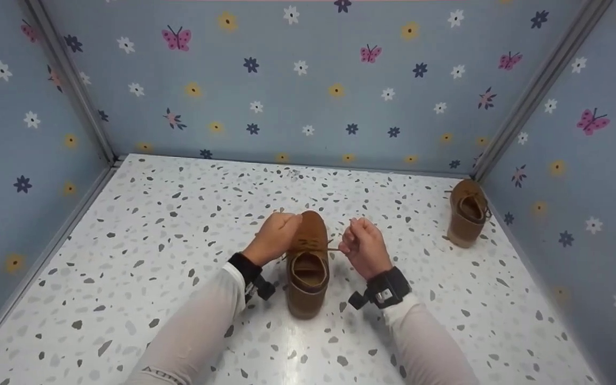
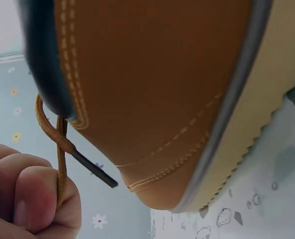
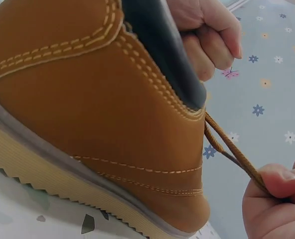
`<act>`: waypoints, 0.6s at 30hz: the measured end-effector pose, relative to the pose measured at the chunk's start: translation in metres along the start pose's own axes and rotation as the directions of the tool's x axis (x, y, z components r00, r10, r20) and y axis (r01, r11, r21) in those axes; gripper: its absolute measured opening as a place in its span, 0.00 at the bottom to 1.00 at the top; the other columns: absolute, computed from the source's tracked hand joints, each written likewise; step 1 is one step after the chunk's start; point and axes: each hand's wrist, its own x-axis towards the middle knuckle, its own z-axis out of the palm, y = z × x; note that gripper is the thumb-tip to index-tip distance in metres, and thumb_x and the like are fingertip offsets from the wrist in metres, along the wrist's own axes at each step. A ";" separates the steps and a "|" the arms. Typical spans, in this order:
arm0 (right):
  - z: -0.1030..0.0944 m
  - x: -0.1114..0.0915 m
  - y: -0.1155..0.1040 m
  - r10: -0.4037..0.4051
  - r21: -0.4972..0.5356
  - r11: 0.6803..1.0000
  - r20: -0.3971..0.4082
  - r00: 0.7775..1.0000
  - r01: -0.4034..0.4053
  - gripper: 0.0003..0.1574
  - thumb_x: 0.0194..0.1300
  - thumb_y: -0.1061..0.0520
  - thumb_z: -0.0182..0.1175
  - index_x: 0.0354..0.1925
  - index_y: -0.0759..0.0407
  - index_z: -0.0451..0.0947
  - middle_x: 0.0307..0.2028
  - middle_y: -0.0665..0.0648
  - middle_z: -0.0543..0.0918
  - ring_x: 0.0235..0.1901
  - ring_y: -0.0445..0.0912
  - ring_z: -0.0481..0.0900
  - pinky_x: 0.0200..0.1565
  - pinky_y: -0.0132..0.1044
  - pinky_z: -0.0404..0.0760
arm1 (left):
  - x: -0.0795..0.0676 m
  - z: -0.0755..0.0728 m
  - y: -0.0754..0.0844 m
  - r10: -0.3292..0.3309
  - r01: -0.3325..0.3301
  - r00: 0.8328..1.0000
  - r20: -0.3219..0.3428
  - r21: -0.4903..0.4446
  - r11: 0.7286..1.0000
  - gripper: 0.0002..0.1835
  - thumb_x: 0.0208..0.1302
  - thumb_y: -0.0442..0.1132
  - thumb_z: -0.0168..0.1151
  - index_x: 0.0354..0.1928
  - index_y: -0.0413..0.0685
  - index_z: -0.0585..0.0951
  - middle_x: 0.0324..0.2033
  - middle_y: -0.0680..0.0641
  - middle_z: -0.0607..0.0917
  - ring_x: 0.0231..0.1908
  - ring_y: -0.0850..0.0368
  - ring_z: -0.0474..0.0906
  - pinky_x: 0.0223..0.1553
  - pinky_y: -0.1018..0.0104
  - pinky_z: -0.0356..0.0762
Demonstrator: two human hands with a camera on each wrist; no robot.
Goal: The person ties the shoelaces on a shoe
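A brown lace-up shoe (image 1: 306,299) stands on the speckled tabletop, its toe pointing away from me. My left hand (image 1: 276,235) is at the shoe's left front side, fingers curled; in the left wrist view it grips a brown shoelace (image 2: 62,159). One dark lace tip (image 2: 95,168) hangs loose beside that hand. To the right of the shoe, my right hand (image 1: 366,246) pinches another stretch of lace (image 3: 237,155), which runs taut from the shoe's throat to the thumb and fingers. The shoe's side and pale ridged sole (image 3: 53,184) fill much of the right wrist view.
A second brown shoe (image 1: 466,224) stands at the far right, close to the right wall panel (image 1: 570,203), its laces loose. Flower-patterned panels (image 1: 308,91) enclose the white speckled surface (image 1: 142,224) at the back and both sides.
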 end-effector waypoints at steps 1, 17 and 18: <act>0.000 0.000 -0.001 0.006 -0.001 1.000 -0.002 1.000 -0.006 0.21 0.84 0.57 0.46 0.27 0.52 0.63 0.23 0.47 0.70 0.23 0.40 0.64 0.28 0.30 0.66 | 0.000 0.000 0.000 -0.010 0.010 1.000 -0.002 -0.014 1.000 0.29 0.81 0.41 0.46 0.14 0.54 0.61 0.13 0.58 0.60 0.18 0.59 0.57 0.26 0.67 0.57; -0.003 -0.001 -0.015 -0.052 -0.122 0.991 0.018 0.998 0.054 0.13 0.82 0.59 0.51 0.35 0.57 0.72 0.36 0.56 0.87 0.36 0.46 0.86 0.49 0.41 0.88 | -0.010 -0.016 0.000 -0.065 0.065 0.998 0.014 -0.382 0.922 0.20 0.82 0.42 0.48 0.25 0.48 0.67 0.20 0.51 0.66 0.25 0.53 0.68 0.33 0.63 0.75; -0.004 -0.001 -0.015 -0.056 -0.162 0.985 0.011 0.998 0.057 0.13 0.82 0.59 0.51 0.35 0.58 0.72 0.38 0.57 0.88 0.38 0.46 0.87 0.51 0.42 0.88 | -0.011 -0.019 0.000 -0.081 0.078 0.997 0.009 -0.378 0.923 0.19 0.82 0.42 0.49 0.27 0.46 0.69 0.20 0.50 0.67 0.26 0.53 0.70 0.35 0.62 0.77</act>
